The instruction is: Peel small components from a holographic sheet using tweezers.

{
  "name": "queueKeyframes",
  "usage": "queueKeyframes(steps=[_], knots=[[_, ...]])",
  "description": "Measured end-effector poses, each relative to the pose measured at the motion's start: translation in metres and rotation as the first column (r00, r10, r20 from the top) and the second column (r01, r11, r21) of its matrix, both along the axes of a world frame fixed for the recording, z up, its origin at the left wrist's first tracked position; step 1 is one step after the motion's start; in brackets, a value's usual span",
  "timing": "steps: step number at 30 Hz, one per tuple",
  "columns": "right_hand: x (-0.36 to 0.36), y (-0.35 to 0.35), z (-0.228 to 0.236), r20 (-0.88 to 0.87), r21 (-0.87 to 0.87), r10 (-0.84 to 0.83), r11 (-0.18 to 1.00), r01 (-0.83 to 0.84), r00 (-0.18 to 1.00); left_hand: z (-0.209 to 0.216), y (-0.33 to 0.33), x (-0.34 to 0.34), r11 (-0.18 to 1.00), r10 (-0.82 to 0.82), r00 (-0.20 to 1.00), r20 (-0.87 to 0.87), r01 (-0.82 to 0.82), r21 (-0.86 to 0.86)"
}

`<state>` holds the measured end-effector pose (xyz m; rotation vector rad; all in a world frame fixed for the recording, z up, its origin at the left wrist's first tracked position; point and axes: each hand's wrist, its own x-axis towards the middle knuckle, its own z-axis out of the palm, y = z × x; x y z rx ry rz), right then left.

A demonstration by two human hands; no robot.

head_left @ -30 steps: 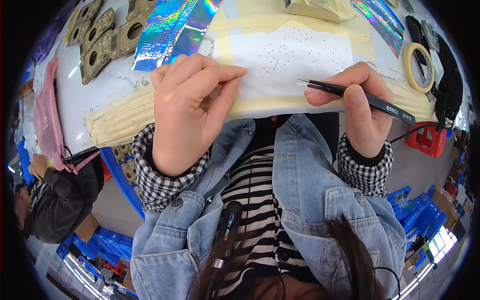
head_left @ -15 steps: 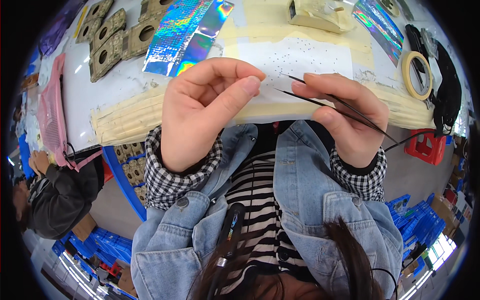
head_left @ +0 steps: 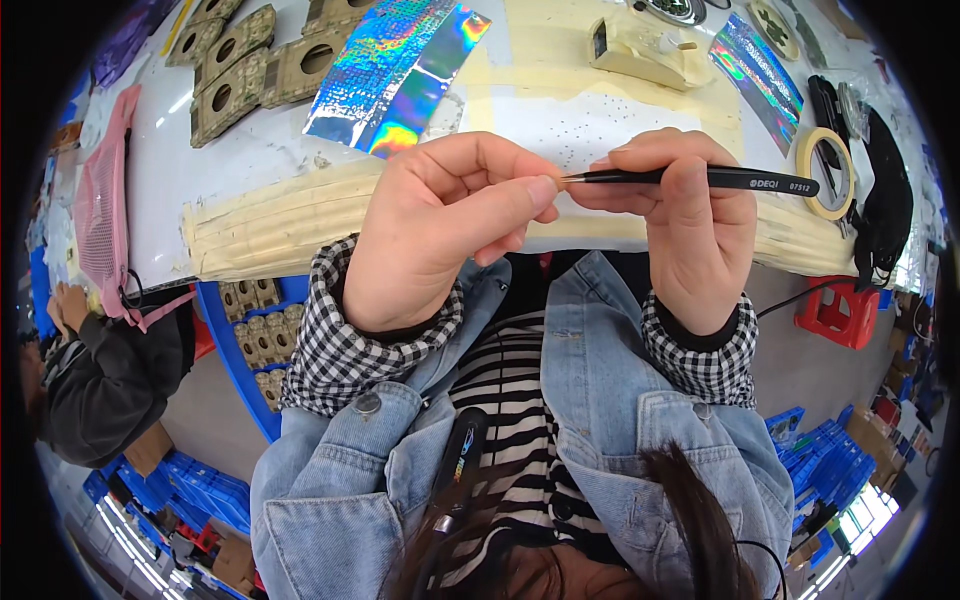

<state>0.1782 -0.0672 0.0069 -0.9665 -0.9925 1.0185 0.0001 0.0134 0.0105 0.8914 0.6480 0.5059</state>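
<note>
as seen, tweezers [head_left: 700, 180] (black) in right hand [head_left: 680, 225]

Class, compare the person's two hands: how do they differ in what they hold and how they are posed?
The right hand grips black tweezers lying level; the left hand holds no tool. The left hand's thumb and forefinger pinch together at the tweezers' tip; the right hand wraps the shaft. Both are raised above the table edge, with checked cuffs.

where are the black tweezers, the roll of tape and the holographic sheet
black tweezers [head_left: 700, 178], head view, middle of the shaft
roll of tape [head_left: 806, 162], head view, left side of the ring
holographic sheet [head_left: 395, 70], head view, centre of the shiny face
</note>
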Motion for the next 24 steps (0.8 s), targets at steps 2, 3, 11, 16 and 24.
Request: queueKeyframes(steps=[2,3,11,16,24], knots=[[-0.0001,0.0001,0.0004,0.009,-0.008,0.0,1.0,0.001,1.0,0.0003,0.0002,-0.0003,1.0,0.0,1.0,-0.002,0.0,0.0],[-0.0002,0.0003,0.0006,0.011,-0.014,-0.001,1.0,0.001,1.0,0.0006,0.0005,-0.0003,1.0,0.002,1.0,-0.002,-0.002,-0.002],[-0.0018,-0.0004,0.0021,0.041,-0.031,-0.003,0.999,0.004,0.999,0.0013,-0.0005,-0.0015,1.0,0.004,1.0,-0.011,-0.004,0.009],[-0.003,-0.0004,0.0025,0.048,-0.044,-0.009,0.999,0.011,0.999,0.0002,-0.0007,-0.002,1.0,0.006,1.0,-0.005,-0.006,0.012],[-0.0017,0.0007,0.0004,-0.016,-0.066,-0.011,0.998,0.01,1.0,0.0002,0.0004,-0.0025,0.999,-0.007,0.999,-0.039,0.009,0.051]])
